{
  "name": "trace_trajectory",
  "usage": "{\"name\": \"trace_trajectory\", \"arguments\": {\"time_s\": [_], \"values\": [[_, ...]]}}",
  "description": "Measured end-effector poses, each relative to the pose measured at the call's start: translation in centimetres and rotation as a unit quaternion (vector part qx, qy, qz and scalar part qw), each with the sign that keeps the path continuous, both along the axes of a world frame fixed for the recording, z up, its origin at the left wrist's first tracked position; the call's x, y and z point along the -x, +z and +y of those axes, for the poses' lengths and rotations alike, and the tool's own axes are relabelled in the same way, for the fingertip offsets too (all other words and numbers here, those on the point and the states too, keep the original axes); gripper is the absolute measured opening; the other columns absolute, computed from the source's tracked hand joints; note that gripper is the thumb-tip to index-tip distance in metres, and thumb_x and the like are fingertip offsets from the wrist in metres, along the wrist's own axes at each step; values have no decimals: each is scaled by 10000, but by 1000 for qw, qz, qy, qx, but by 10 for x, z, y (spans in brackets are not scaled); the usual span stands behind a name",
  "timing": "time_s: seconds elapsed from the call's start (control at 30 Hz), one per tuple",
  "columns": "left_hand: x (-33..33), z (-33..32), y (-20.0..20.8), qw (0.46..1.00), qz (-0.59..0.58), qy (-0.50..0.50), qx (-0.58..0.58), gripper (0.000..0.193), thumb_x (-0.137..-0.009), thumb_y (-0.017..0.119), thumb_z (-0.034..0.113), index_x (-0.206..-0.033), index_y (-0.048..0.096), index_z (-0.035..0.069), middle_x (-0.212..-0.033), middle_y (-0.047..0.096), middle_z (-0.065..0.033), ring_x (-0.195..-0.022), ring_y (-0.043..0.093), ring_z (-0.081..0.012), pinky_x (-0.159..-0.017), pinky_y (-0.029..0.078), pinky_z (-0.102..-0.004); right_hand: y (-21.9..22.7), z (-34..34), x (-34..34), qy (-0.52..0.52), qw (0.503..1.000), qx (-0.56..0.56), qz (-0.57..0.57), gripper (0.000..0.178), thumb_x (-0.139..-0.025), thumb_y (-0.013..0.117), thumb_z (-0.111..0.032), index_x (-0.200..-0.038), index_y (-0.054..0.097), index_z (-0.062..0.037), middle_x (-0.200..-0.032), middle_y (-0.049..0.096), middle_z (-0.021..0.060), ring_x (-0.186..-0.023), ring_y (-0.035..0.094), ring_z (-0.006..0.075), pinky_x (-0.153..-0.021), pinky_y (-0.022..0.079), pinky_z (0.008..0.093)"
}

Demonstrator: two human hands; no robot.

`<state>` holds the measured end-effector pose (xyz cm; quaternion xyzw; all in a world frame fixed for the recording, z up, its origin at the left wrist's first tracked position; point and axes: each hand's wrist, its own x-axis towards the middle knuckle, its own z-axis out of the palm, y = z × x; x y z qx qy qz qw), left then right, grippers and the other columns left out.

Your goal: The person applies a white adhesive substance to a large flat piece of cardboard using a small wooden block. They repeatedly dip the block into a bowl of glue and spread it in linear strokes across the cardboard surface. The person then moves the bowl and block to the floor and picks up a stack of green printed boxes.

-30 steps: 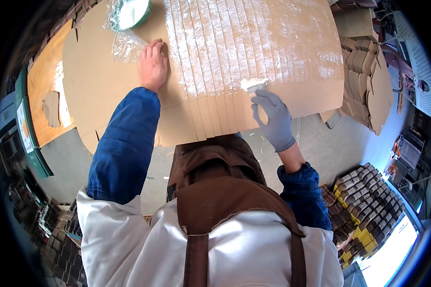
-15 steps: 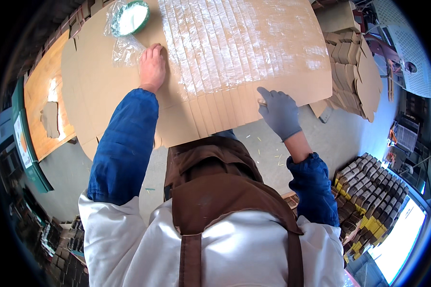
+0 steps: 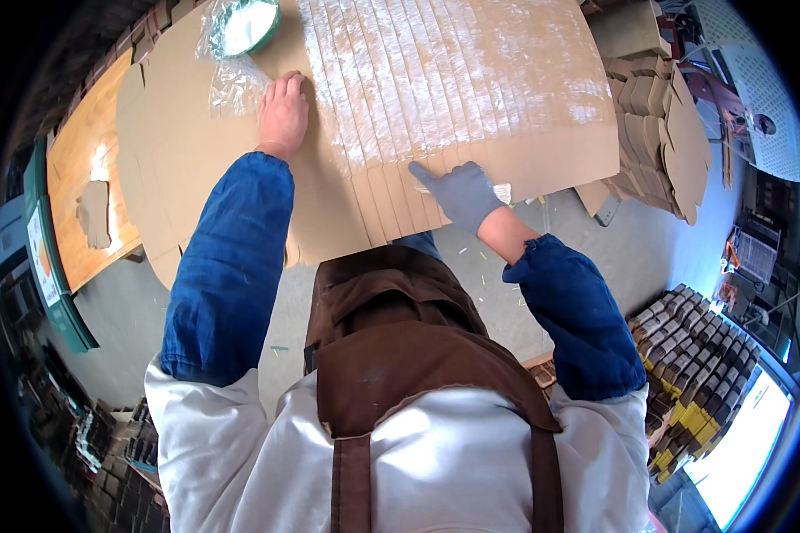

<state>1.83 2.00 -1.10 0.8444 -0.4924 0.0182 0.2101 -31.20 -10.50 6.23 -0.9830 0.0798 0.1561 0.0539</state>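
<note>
Overlapping cardboard sheets (image 3: pixel 373 200) lie fanned out in front of me, their upper strips coated with a wet-looking whitish layer (image 3: pixel 418 80). My left hand (image 3: pixel 283 114), bare, rests flat on the cardboard left of that coating, fingers extended. Above it sits a green-rimmed bowl (image 3: pixel 271 35) of white stuff, with crumpled clear plastic film (image 3: pixel 237 87) around it. My right hand (image 3: pixel 462 194), in a grey glove, is over the near strips, index finger stretched left and the other fingers curled. A pale bristle-like end of a brush (image 3: pixel 503 192) sticks out beside it; the rest is mostly hidden.
Stacked cut cardboard (image 3: pixel 644 133) stands to the right of the sheets. A wooden board (image 3: pixel 67 200) with a cardboard scrap (image 3: pixel 93 215) is at the left. Bundled stacks (image 3: pixel 698 355) stand on the floor at lower right. Small scraps litter the grey floor (image 3: pixel 498 275).
My right hand has moved left along the near edge of the sheets, and the pale brush end now shows beside it. My left hand has barely shifted.
</note>
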Motion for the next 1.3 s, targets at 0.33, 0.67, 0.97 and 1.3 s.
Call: {"name": "trace_trajectory", "arguments": {"time_s": [0.33, 0.67, 0.97, 1.3], "values": [[2, 0, -1, 1000, -2, 18, -14, 385, -907, 543, 88, -1290, 505, 90, -1361, 522, -81, -1227, 494, -319, -1060, 383, -447, 0, -19, -2, -7, 999, 15, 48, 584, -894, 547, -108, -1460, 468, -227, -668, 620, 103, -587, 622, 313, -594, 486, 432], [5, -6, 2, 999, -3, 24, -31, 392, -916, 535, 113, -1306, 504, 102, -1370, 520, -68, -1238, 490, -307, -1077, 365, -445, -11, -36, 10, 0, 997, 70, 42, 561, -886, 538, -93, -1432, 503, -218, -699, 648, 91, -620, 633, 291, -647, 483, 433], [-1, 0, -2, 998, -20, 36, -51, 391, -911, 538, 122, -1301, 507, 109, -1353, 529, -54, -1228, 500, -289, -1073, 365, -439, 48, -51, 8, 34, 989, 130, 67, 541, -871, 536, -85, -1395, 534, -220, -698, 618, 42, -659, 618, 249, -670, 449, 418], [1, -5, 4, 997, -18, 39, -61, 380, -896, 535, 119, -1276, 516, 119, -1333, 537, -41, -1254, 489, -264, -1093, 339, -439, 8, 0, -30, 18, 998, 46, 45, 407, -905, 513, -100, -1298, 599, -158, -708, 663, 73, -675, 663, 286, -717, 476, 437]]}}
